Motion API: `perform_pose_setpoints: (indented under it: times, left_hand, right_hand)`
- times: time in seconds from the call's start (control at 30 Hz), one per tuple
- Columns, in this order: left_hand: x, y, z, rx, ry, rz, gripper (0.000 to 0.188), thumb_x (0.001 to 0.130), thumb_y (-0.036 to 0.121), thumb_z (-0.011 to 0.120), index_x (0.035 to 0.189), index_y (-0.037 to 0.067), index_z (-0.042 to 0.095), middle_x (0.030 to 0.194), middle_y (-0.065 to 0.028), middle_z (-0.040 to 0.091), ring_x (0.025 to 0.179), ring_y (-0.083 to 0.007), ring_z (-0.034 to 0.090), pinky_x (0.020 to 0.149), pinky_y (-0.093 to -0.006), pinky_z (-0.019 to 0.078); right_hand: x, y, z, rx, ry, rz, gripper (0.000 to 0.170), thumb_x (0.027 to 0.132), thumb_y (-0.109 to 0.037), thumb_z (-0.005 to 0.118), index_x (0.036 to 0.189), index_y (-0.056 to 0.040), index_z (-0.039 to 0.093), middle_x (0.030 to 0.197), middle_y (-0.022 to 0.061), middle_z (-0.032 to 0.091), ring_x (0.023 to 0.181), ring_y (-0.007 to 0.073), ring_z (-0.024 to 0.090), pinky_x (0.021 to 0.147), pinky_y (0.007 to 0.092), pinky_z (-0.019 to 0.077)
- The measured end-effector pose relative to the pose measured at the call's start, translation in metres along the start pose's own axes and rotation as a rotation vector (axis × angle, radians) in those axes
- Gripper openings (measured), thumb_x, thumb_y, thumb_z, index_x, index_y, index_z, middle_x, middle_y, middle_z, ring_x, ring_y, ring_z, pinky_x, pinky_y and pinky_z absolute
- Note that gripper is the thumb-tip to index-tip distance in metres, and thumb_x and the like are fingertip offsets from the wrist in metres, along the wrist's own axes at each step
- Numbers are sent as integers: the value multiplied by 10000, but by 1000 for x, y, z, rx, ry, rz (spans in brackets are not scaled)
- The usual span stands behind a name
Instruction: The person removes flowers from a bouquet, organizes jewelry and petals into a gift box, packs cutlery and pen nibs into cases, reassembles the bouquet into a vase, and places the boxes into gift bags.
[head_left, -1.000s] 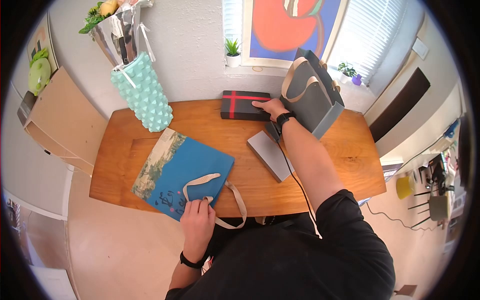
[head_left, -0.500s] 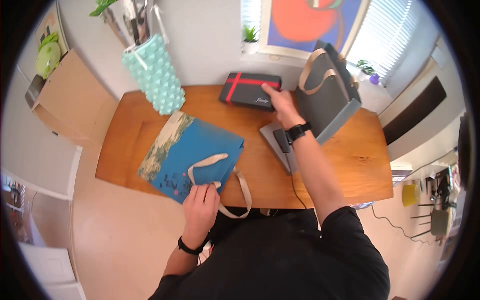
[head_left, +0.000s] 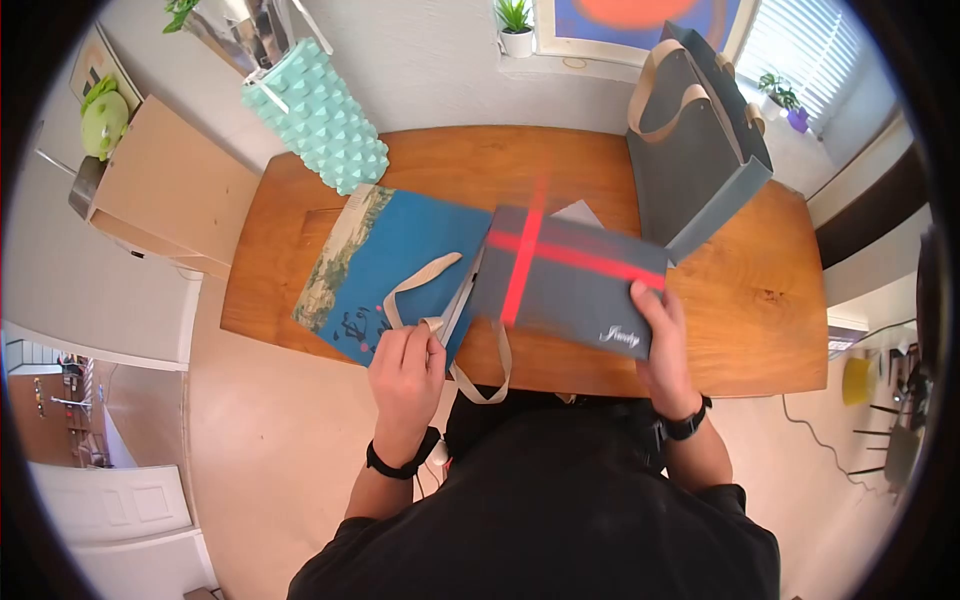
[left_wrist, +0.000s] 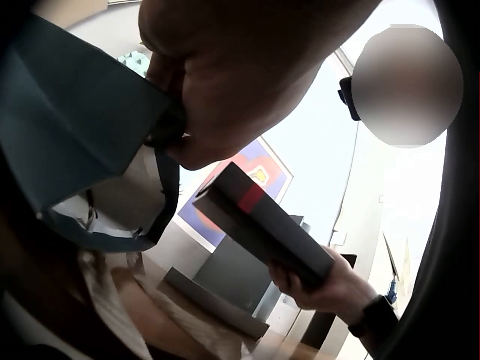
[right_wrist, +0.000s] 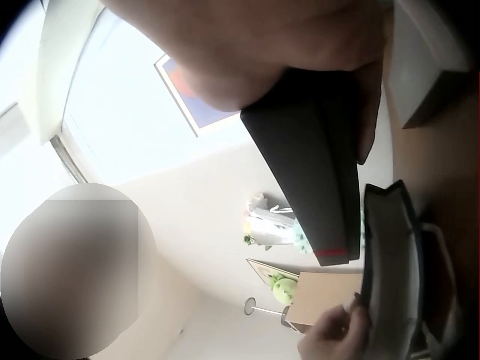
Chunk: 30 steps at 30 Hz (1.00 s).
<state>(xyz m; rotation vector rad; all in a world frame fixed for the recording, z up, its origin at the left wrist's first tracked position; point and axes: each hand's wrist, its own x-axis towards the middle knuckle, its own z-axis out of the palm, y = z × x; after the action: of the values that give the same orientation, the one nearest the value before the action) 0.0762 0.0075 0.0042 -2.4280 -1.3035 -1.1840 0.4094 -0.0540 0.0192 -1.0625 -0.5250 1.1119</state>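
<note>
My right hand (head_left: 668,345) grips the right end of a dark box (head_left: 575,285) with a red ribbon cross, thumb on top. The box is held above the table, its left end beside the mouth of a blue paper bag (head_left: 420,235). That bag lies flat at the table's left; its mouth gapes in the right wrist view, bag edge (right_wrist: 367,247). Near the mouth my left hand (head_left: 405,375) pinches the bag's rim by its cream ribbon handle (head_left: 425,275). In the left wrist view the dark box (left_wrist: 262,225) points toward the bag (left_wrist: 75,112).
A large grey bag (head_left: 690,150) with tan handles stands at the table's back right. A pale box (head_left: 580,213) lies partly hidden behind the ribboned box. At the back left stands a mint studded vase (head_left: 320,120). The wooden table's (head_left: 760,340) front edge runs near my body.
My right hand has lifted the ribboned box off the back of the table and brought it toward me and left, near the blue bag. The bag's mouth has opened wider; my left hand keeps its hold.
</note>
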Motion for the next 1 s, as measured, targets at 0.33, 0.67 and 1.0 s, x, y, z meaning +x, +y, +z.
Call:
perform_pose_setpoints:
  times: [0.33, 0.67, 1.0]
  left_hand:
    - [11, 67, -17, -227, -209, 90, 252, 840, -72, 843, 1068, -15, 753, 969, -133, 709, 852, -345, 721, 733, -436, 594]
    - [6, 63, -13, -270, -221, 47, 248, 854, -72, 855, 1083, -21, 774, 959, -123, 719, 837, -319, 744, 719, -422, 618]
    - [15, 78, -17, -366, -384, 252, 253, 852, -111, 833, 1086, -48, 762, 995, -129, 703, 856, -322, 716, 749, -418, 601]
  right_hand:
    - [-11, 50, 22, -75, -224, 146, 645, 1139, -323, 782, 1564, 87, 523, 1389, 182, 742, 1250, 217, 737, 1074, 387, 605]
    - [13, 75, 25, -234, -387, 123, 597, 1208, -339, 649, 1634, 56, 510, 1443, 186, 751, 1320, 260, 734, 1144, 403, 563]
    - [38, 58, 23, -623, -371, 25, 581, 1200, -405, 587, 1539, 64, 629, 1401, 278, 775, 1341, 392, 737, 1130, 453, 560]
